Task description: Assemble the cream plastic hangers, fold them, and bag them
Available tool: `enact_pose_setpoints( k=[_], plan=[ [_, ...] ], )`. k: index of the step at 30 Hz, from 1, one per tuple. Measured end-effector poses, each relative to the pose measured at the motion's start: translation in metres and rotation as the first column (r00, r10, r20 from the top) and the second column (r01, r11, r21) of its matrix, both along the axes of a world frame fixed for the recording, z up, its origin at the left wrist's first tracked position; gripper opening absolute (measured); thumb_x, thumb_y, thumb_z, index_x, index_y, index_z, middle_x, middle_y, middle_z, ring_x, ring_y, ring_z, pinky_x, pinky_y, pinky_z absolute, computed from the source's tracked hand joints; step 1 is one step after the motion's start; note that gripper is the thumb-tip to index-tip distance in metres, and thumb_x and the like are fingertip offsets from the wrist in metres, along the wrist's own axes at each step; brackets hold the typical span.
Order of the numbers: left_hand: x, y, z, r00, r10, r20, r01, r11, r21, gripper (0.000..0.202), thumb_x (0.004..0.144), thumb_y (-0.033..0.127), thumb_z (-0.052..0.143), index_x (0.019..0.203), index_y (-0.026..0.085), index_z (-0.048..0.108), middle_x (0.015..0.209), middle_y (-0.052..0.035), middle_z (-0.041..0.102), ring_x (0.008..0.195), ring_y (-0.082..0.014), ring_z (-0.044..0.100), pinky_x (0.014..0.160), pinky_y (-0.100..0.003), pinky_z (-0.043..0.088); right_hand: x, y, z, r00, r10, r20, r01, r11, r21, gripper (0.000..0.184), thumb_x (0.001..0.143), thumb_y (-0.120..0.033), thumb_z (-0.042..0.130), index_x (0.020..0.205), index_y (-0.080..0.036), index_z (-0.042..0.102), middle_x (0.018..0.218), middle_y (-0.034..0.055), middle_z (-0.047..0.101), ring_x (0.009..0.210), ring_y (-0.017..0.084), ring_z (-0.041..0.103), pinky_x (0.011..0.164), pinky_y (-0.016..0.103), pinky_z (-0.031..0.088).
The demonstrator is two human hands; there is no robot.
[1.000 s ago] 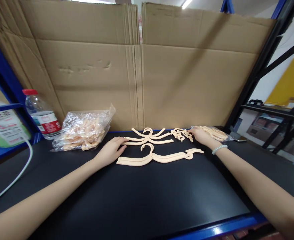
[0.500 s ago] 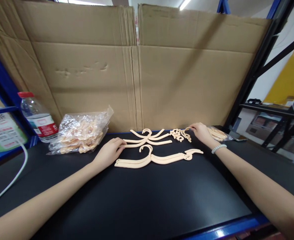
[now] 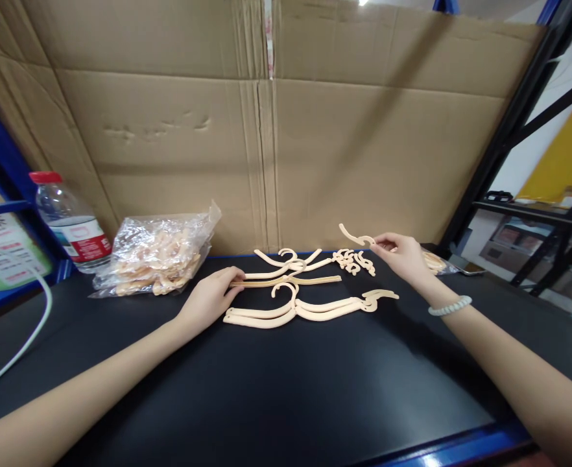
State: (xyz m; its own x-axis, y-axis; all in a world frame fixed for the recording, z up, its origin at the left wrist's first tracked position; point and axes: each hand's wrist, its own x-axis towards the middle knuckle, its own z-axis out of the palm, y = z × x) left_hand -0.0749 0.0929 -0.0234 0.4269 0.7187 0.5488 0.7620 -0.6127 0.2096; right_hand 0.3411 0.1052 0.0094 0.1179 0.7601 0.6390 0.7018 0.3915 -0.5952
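My right hand point(image 3: 400, 256) pinches a small cream plastic hook piece point(image 3: 353, 237) and holds it in the air above a little pile of hook pieces point(image 3: 354, 261). My left hand point(image 3: 208, 300) has its fingers closed on the left end of a cream hanger arm point(image 3: 286, 281), lifting it slightly off the black tabletop point(image 3: 266, 389). In front of it lies an assembled cream hanger point(image 3: 305, 306). More curved hanger arms point(image 3: 290, 261) lie just behind.
A clear bag of cream parts point(image 3: 154, 253) sits at the back left, beside a water bottle with a red cap point(image 3: 69, 220). Another small bag of parts point(image 3: 434, 261) lies behind my right hand. A cardboard wall point(image 3: 266, 130) closes the back. A white cable point(image 3: 18, 344) runs at left.
My right hand has picked one hook piece out of the pile and raised it. My left hand has closed on a hanger arm and lifted its end slightly.
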Motion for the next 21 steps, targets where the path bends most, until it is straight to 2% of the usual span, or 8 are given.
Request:
enact_pose_setpoints(
  k=[3,6,10,13,17,21],
  plan=[
    [-0.001,0.0,0.0,0.999,-0.048,0.0,0.048,0.999,0.006,0.021,0.089,0.029,0.045,0.095,0.019,0.062,0.09,-0.0063,0.065,0.085,-0.0227,0.064,0.077,-0.035,0.051,-0.015,-0.009,0.0,0.956,0.15,-0.251,-0.189,0.972,-0.138,0.027,0.069,-0.042,0.071,0.077,-0.017,0.065,0.068,0.0033,0.065,0.059,0.016,0.058,0.054,0.027,0.046],
    [-0.001,-0.001,0.002,0.998,-0.058,0.014,0.058,0.998,0.002,0.022,0.09,0.028,0.044,0.092,0.019,0.064,0.088,-0.0063,0.064,0.083,-0.0222,0.064,0.076,-0.034,0.051,-0.027,-0.013,-0.003,0.875,0.232,-0.425,-0.346,0.913,-0.214,0.031,0.064,-0.042,0.078,0.075,-0.017,0.062,0.063,0.0001,0.062,0.054,0.012,0.056,0.049,0.023,0.043],
    [0.0,-0.003,0.004,0.998,-0.028,0.05,0.028,1.0,0.0,0.018,0.089,0.026,0.045,0.086,0.02,0.061,0.084,-0.0044,0.062,0.081,-0.0211,0.063,0.075,-0.034,0.051,-0.033,-0.014,-0.01,0.771,0.305,-0.558,-0.496,0.838,-0.228,0.034,0.06,-0.037,0.084,0.071,-0.017,0.059,0.069,0.003,0.068,0.065,0.014,0.064,0.057,0.023,0.05],
    [0.001,-0.005,0.005,0.998,-0.002,0.07,0.002,1.0,0.004,0.014,0.088,0.025,0.044,0.085,0.021,0.057,0.083,-0.003,0.06,0.078,-0.0198,0.061,0.073,-0.033,0.05,-0.035,-0.013,-0.015,0.742,0.307,-0.597,-0.539,0.802,-0.257,0.034,0.059,-0.035,0.086,0.074,-0.017,0.061,0.076,0.0056,0.07,0.073,0.018,0.068,0.064,0.026,0.056],
    [0.002,-0.007,0.006,0.996,0.009,0.093,-0.01,1.0,0.01,0.011,0.088,0.024,0.044,0.086,0.021,0.054,0.084,-0.0022,0.058,0.078,-0.0194,0.06,0.072,-0.033,0.05,-0.038,-0.011,-0.02,0.742,0.267,-0.616,-0.537,0.786,-0.306,0.034,0.058,-0.033,0.087,0.079,-0.015,0.067,0.083,0.0079,0.071,0.077,0.02,0.07,0.067,0.028,0.059],
    [0.001,-0.007,0.005,0.994,0.026,0.11,-0.029,0.999,0.032,0.009,0.089,0.022,0.043,0.087,0.022,0.052,0.085,-0.0015,0.057,0.079,-0.0186,0.059,0.072,-0.032,0.049,-0.039,-0.01,-0.022,0.73,0.316,-0.606,-0.574,0.764,-0.294,0.033,0.058,-0.034,0.087,0.077,-0.015,0.067,0.08,0.006,0.071,0.077,0.019,0.07,0.07,0.03,0.059]
  ],
)
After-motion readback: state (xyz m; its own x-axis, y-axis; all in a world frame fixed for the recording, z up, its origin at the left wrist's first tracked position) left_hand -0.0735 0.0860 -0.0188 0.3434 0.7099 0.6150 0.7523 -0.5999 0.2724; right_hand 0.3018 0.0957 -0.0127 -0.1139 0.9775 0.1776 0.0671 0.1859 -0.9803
